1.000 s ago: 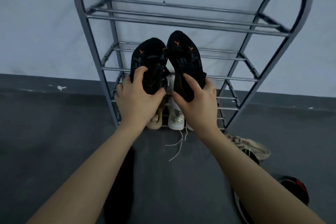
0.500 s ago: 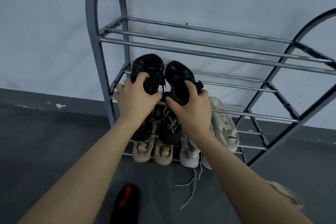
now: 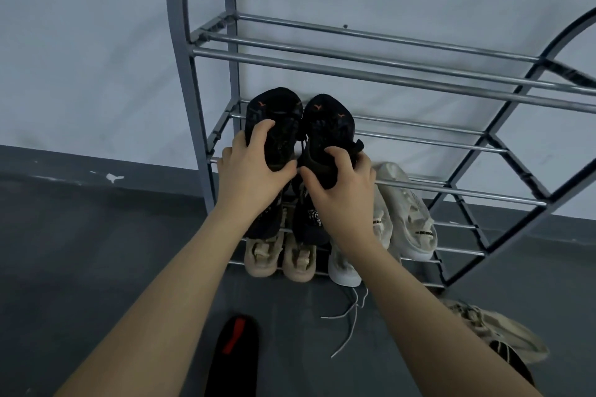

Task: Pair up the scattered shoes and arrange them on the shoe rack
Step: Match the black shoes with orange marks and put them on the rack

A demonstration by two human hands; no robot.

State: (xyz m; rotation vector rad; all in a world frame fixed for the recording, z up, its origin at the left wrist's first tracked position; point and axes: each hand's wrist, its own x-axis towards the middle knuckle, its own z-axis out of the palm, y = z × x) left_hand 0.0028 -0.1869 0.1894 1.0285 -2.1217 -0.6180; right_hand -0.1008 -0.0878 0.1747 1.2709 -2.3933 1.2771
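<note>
Gripping one black shoe apiece, the left hand and the right hand meet at the centre of the frame, fingers curled over the uppers and thumbs tucked beneath, so that the left black shoe and the right black shoe lie side by side, toes pointing up the frame, over the second tier of the shoe rack; whether they already rest on its rails I cannot tell. These look like light, soft-sided shoes with a stiffer sole, so I judge they will flex a little under the fingers but not slip, and the best hold is the one seen: across the midfoot near the heel opening, where the upper is firm enough to steer the toe onto the rails. The rails are thin and spaced apart, so a shoe set down askew could tip between them. Counting what shows: two black shoes in hand; a dark pair on the tier below, partly hidden by the wrists; two pale shoes beside them to the right; lower still, two tan shoes and one white shoe with its laces trailing onto the floor. Off the rack, a black sole with a red mark lies at bottom centre, and a beige shoe lies at lower right with something dark beside it.
</note>
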